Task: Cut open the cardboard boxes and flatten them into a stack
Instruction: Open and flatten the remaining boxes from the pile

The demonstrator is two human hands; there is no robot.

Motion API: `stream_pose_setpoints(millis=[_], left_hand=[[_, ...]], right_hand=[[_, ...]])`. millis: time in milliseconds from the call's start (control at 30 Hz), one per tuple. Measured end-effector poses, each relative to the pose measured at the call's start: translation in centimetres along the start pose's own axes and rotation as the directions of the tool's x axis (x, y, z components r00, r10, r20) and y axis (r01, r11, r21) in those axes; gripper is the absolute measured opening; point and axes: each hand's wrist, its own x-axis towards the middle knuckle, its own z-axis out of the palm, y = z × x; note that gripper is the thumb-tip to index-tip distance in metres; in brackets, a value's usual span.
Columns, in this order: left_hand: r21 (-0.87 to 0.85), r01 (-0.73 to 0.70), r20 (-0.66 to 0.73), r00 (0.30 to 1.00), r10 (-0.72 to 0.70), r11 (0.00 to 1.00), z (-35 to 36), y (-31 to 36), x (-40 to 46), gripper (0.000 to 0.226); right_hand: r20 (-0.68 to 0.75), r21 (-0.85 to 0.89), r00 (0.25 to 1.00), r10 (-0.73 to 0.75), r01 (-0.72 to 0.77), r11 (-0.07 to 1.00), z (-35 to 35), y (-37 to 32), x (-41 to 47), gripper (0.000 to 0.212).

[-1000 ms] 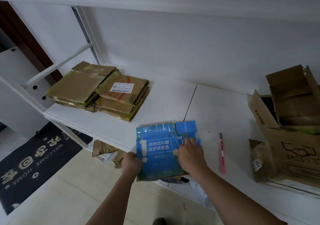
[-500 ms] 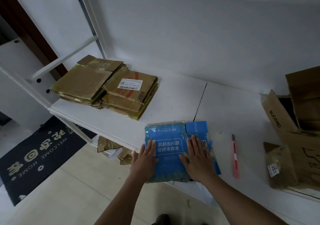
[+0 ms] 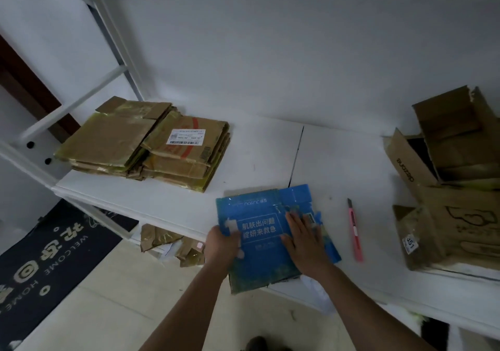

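One flattened blue box (image 3: 267,231): left hand (image 3: 223,245) grips its edge, right hand (image 3: 304,239) presses flat, fingers spread.

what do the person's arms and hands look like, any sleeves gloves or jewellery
Both forearms are bare right to the bottom edge of the picture: no sleeve shows on either. The left hand and the right hand wear no gloves, and no ring, watch or bracelet is visible on the fingers or wrists. The dim, slightly blurred picture could hide something small.
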Motion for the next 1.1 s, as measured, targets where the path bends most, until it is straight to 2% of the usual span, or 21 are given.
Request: stream_pose_setpoints(millis=[67, 133, 167, 233, 333, 367, 433, 500, 600, 833, 900, 1000, 1033, 1100], left_hand=[[-0.103, 0.027, 0.061, 0.998, -0.021, 0.994, -1.0, 0.7, -0.4, 0.017], [-0.239, -0.005, 0.056, 0.998, 0.019, 0.971, -2.0, 1.4, -1.0, 0.015], [-0.324, -0.022, 0.047, 0.998, 0.039, 0.946, -2.6, 1.9, -1.4, 0.015], [-0.523, -0.023, 0.037, 0.998, 0.049, 0.852, -3.8, 3.2, -2.2, 0.016], [-0.685, -0.044, 0.013, 0.997, 0.072, 0.727, -5.5, 4.3, -3.3, 0.016], [-0.726, -0.034, 0.02, 0.997, 0.07, 0.687, -6.0, 4.4, -3.5, 0.017], [-0.774, 0.006, 0.047, 0.998, 0.047, 0.634, -7.4, 4.1, -3.6, 0.018], [-0.765, 0.055, 0.072, 0.997, 0.001, 0.641, -9.3, 3.7, -3.1, 0.02], [-0.741, 0.107, 0.086, 0.994, -0.065, 0.663, -13.1, 3.1, -1.4, 0.023], [-0.842, -0.058, -0.032, 0.998, 0.058, 0.536, -23.9, 3.6, 5.4, 0.022], [-0.853, -0.073, -0.048, 0.997, 0.062, 0.516, -27.3, 3.8, 8.1, 0.023], [-0.844, -0.086, -0.07, 0.996, 0.05, 0.529, -32.4, 4.1, 12.6, 0.023], [-0.83, -0.103, -0.09, 0.995, 0.05, 0.548, -34.0, 4.4, 14.2, 0.023], [-0.76, -0.138, -0.146, 0.989, 0.04, 0.635, -36.4, 5.6, 17.5, 0.023]], right_hand=[[-0.135, 0.111, 0.984, 0.113, -0.098, 0.989, -1.2, -0.4, -1.1, 0.074], [-0.359, 0.3, 0.9, 0.246, -0.138, 0.944, -2.4, -2.0, -2.7, 0.087], [-0.422, 0.413, 0.854, 0.305, -0.118, 0.903, -3.2, -3.2, -3.4, 0.091], [-0.423, 0.623, 0.823, 0.381, -0.041, 0.781, -4.5, -6.0, -4.1, 0.097], [-0.433, 0.768, 0.858, 0.278, 0.189, 0.612, -5.8, -10.6, -4.7, 0.097], [-0.484, 0.753, 0.848, 0.217, 0.277, 0.598, -6.2, -12.0, -4.8, 0.093], [-0.572, 0.658, 0.813, 0.109, 0.375, 0.653, -6.7, -14.0, -4.7, 0.084], [-0.592, 0.587, 0.804, 0.065, 0.374, 0.718, -7.0, -15.4, -4.2, 0.076], [-0.586, 0.561, 0.81, 0.025, 0.383, 0.734, -7.3, -17.8, -2.9, 0.07], [-0.569, 0.54, 0.817, -0.092, 0.456, 0.708, -4.6, -28.7, 1.2, 0.061], [-0.552, 0.548, 0.826, -0.111, 0.46, 0.699, -2.7, -32.7, 2.6, 0.071], [-0.552, 0.538, 0.824, -0.128, 0.469, 0.7, -0.2, -39.1, 5.6, 0.089], [-0.547, 0.535, 0.827, -0.132, 0.467, 0.704, 0.3, -41.0, 7.1, 0.089], [-0.543, 0.498, 0.83, -0.129, 0.442, 0.746, 0.6, -44.2, 10.6, 0.075]])
